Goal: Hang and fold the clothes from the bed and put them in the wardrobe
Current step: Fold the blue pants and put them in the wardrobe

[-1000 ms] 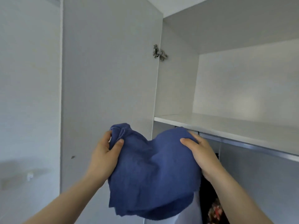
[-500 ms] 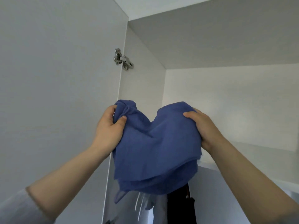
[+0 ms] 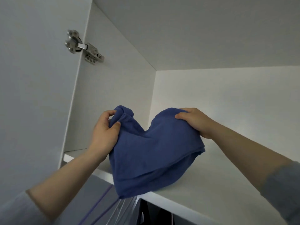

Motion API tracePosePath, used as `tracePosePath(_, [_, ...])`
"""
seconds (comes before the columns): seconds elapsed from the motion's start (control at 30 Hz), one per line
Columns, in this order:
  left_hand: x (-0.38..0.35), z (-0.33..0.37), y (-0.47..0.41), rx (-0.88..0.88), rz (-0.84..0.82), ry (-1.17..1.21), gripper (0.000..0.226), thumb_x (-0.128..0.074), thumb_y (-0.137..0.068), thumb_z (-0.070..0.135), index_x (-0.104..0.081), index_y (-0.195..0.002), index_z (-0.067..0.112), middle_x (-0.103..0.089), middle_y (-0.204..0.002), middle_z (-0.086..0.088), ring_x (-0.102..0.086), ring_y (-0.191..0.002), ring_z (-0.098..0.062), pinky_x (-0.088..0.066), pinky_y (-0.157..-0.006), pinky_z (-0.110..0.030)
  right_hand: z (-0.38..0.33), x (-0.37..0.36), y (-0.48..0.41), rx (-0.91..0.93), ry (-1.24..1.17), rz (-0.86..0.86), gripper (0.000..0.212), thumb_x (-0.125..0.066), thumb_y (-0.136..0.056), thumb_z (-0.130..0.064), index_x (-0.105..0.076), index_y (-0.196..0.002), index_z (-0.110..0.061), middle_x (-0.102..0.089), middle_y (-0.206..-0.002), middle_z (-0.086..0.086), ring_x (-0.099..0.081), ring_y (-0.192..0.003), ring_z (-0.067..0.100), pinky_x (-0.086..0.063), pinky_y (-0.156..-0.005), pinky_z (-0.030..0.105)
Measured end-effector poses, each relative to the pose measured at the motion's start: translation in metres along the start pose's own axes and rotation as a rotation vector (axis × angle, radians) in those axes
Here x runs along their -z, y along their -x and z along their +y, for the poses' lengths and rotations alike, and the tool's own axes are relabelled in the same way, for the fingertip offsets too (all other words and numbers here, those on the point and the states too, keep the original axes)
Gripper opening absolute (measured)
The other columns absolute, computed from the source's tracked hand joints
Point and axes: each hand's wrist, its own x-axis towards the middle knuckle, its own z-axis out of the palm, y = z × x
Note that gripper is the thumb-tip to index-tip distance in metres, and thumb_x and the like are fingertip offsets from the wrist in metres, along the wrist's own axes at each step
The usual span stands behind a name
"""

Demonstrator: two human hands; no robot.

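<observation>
A folded blue garment (image 3: pixel 151 155) is held up at the white top shelf (image 3: pixel 211 189) of the open wardrobe. Its lower edge droops over the shelf's front lip. My left hand (image 3: pixel 105 132) pinches the bunched left corner of the garment. At the garment's right top corner, my right hand (image 3: pixel 194 122) grips the cloth, thumb on the near side. Both forearms reach upward into the compartment.
The white wardrobe door (image 3: pixel 32 95) stands open at the left on a metal hinge (image 3: pixel 84 46). Below the shelf, dark hanging clothes (image 3: pixel 155 215) and clear plastic (image 3: pixel 123 211) show. The compartment's back wall (image 3: pixel 227 103) and ceiling (image 3: pixel 194 30) are white.
Both hands have raised the blue garment from below the shelf up into the top compartment, and its lower part now rests at the shelf's front edge.
</observation>
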Motion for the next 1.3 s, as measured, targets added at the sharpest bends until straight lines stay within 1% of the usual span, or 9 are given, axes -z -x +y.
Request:
tracePosePath(0.17, [-0.019, -0.019, -0.019, -0.09, 0.027, -0.047, 0.044, -0.047, -0.092, 0.003, -0.053, -0.12, 0.037, -0.068, -0.103, 0.011, -0.065, -0.092, -0.006, -0.051, -0.078, -0.026, 0.02, 0.009, -0.038, 0.1, -0.045, 0.104, 0.021, -0.057, -0.093, -0.02, -0.073, -0.099, -0.032, -0.075, -0.093, -0.014, -0.07, -0.082, 0.001, -0.052, -0.063, 0.013])
tracePosePath(0.27, [-0.022, -0.04, -0.023, 0.05, -0.183, -0.339, 0.046, -0.059, -0.087, 0.005, -0.047, -0.127, 0.024, -0.063, -0.108, 0.002, -0.061, -0.103, -0.021, -0.046, -0.082, -0.027, 0.06, 0.0, -0.061, 0.008, 0.064, 0.079, 0.013, -0.06, -0.094, -0.019, -0.072, -0.101, -0.022, -0.073, -0.102, -0.003, -0.069, -0.091, 0.009, -0.057, -0.075, 0.022])
tracePosePath(0.33, [-0.02, -0.05, -0.024, 0.164, -0.422, -0.618, 0.042, -0.069, -0.083, 0.016, -0.043, -0.115, 0.023, -0.054, -0.101, 0.007, -0.055, -0.103, -0.019, -0.04, -0.074, -0.017, 0.093, -0.009, -0.064, -0.189, 0.279, -0.063, 0.044, -0.062, -0.095, -0.027, -0.053, -0.136, -0.012, -0.06, -0.127, 0.007, -0.059, -0.116, 0.023, -0.049, -0.095, 0.032])
tracePosePath(0.43, [-0.016, -0.054, -0.03, 0.144, -0.428, -0.674, 0.042, -0.073, -0.08, 0.029, -0.039, -0.106, 0.027, -0.051, -0.102, 0.011, -0.053, -0.097, -0.014, -0.042, -0.073, -0.02, 0.121, -0.019, -0.06, -0.36, 0.484, -0.213, 0.079, -0.059, -0.093, -0.045, -0.021, -0.154, -0.013, -0.036, -0.153, 0.008, -0.044, -0.133, 0.025, -0.042, -0.105, 0.033])
tracePosePath(0.6, [-0.014, -0.066, -0.043, 0.187, -0.468, -0.683, 0.08, -0.076, -0.077, 0.043, -0.034, -0.143, 0.029, -0.043, -0.136, 0.0, -0.046, -0.113, -0.015, -0.036, -0.091, -0.024, 0.113, -0.041, -0.05, -0.163, 0.624, -0.233, 0.054, -0.051, -0.096, -0.047, -0.046, -0.142, -0.019, -0.05, -0.144, 0.0, -0.049, -0.127, 0.016, -0.035, -0.103, 0.024])
tracePosePath(0.83, [-0.026, -0.073, -0.093, 0.531, -0.458, -0.314, 0.07, -0.072, -0.084, 0.039, -0.038, -0.141, 0.016, -0.055, -0.128, -0.01, -0.059, -0.108, -0.028, -0.055, -0.088, -0.045, 0.09, -0.074, -0.039, -0.049, 0.585, -0.342, 0.063, -0.059, -0.089, -0.055, -0.045, -0.144, -0.028, -0.044, -0.149, -0.009, -0.042, -0.133, 0.009, -0.029, -0.108, 0.021])
tracePosePath(1.0, [-0.039, -0.085, -0.113, 0.845, -0.69, -0.36, 0.043, -0.066, -0.088, 0.043, -0.066, -0.102, 0.002, -0.07, -0.112, -0.017, -0.066, -0.096, -0.028, -0.053, -0.091, -0.043, 0.096, -0.078, -0.027, -0.017, 0.617, -0.383, 0.049, -0.05, -0.095, -0.053, -0.055, -0.133, -0.024, -0.055, -0.136, -0.009, -0.049, -0.127, 0.012, -0.036, -0.106, 0.026])
tracePosePath(1.1, [-0.045, -0.085, -0.125, 0.893, -0.742, -0.418, 0.048, -0.068, -0.086, 0.045, -0.065, -0.103, 0.0, -0.073, -0.103, -0.015, -0.067, -0.097, -0.027, -0.054, -0.083, -0.039, 0.098, -0.07, -0.022, -0.021, 0.566, -0.429, 0.04, -0.051, -0.092, -0.059, -0.055, -0.129, -0.045, -0.052, -0.126, -0.033, -0.048, -0.12, -0.004, -0.032, -0.105, 0.021])
tracePosePath(1.3, [-0.058, -0.087, -0.135, 0.909, -0.878, -0.54, 0.038, -0.076, -0.082, 0.036, -0.068, -0.092, -0.001, -0.076, -0.084, -0.013, -0.073, -0.075, -0.024, -0.057, -0.068, -0.034, 0.113, -0.051, -0.019, -0.003, 0.495, -0.505, 0.04, -0.054, -0.087, -0.064, -0.052, -0.126, -0.055, -0.051, -0.129, -0.036, -0.045, -0.121, -0.013, -0.032, -0.111, 0.024])
